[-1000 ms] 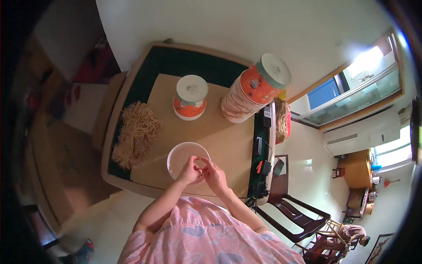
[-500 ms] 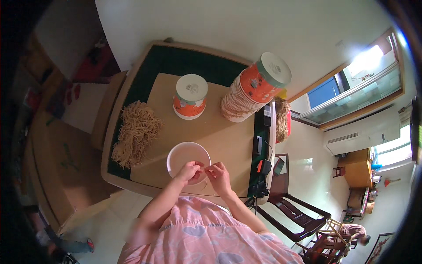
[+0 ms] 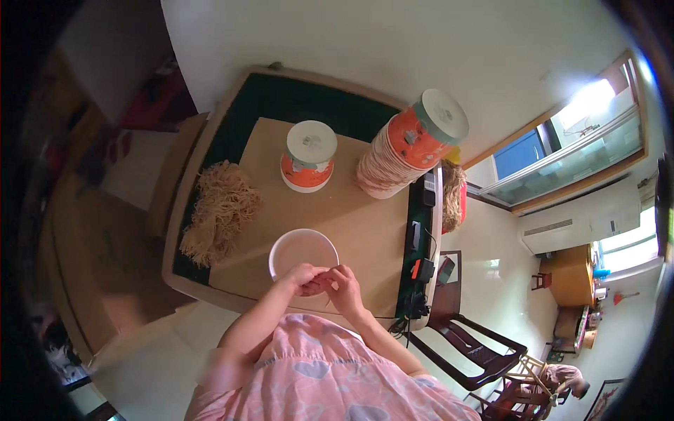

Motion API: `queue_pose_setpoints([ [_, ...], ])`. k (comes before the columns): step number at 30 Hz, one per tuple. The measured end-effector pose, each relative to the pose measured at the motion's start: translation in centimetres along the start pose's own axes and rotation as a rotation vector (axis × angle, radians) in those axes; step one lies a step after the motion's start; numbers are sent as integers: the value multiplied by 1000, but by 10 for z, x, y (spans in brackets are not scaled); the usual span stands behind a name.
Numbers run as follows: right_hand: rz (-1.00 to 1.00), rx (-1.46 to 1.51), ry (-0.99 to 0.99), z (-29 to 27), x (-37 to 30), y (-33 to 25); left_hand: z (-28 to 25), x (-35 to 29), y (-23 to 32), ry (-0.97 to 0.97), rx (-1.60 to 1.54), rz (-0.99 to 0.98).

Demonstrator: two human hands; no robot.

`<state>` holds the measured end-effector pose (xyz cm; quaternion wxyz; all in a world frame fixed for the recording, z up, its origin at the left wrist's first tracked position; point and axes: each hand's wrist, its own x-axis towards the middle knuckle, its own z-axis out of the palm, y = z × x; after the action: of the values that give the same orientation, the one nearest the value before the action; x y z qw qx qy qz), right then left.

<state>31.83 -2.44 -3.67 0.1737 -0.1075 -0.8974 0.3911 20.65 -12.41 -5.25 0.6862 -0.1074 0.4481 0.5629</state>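
A white-lined paper bucket [image 3: 303,242] sits with its mouth up at the table's front edge. My left hand [image 3: 306,278] is closed over its near-right rim, fingers pressed together; what they pinch is hidden. Against it, my right hand [image 3: 343,288] is closed in a pinch, and a thin tan string [image 3: 327,303] hangs just below it. Farther back, another orange and green paper bucket [image 3: 309,158] stands upside down. A heap of loose tan strings [image 3: 221,214] lies to the left.
A tall leaning stack of nested paper buckets [image 3: 411,144] stands at the back right. Chargers and a power strip [image 3: 423,270] line the table's right edge. A dark wooden chair [image 3: 484,351] is beyond it, and another person [image 3: 565,379] sits at the far lower right.
My hands have come together at the bucket rim; the right hand moved left against the left one. Less of the string shows. The view has shifted slightly.
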Motion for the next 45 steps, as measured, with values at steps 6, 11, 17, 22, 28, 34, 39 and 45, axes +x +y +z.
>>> queue_pose_setpoints([
  [6, 173, 180, 17, -11, -9, -11, -20, 18, -9, -96, -119, -37],
  [11, 242, 221, 14, -24, -14, -8, -19, 19, -8, -92, -122, -69],
  [17, 373, 353, 101, -21, -26, 9, -20, 20, -10, -93, -121, -58],
  [22, 189, 91, 7, -21, -11, -5, -14, 15, -8, -20, -81, -48],
  [28, 247, 103, -56, -22, -14, 12, -20, 18, -11, -43, -106, -38],
  [34, 153, 53, -74, -27, -16, 10, -19, 18, -12, -18, -127, -12],
  [39, 286, 63, -16, -21, -16, 9, -14, 19, -13, 38, -32, 84],
  [45, 254, 137, 67, -19, 0, 5, -10, 17, -22, 74, 157, 433],
])
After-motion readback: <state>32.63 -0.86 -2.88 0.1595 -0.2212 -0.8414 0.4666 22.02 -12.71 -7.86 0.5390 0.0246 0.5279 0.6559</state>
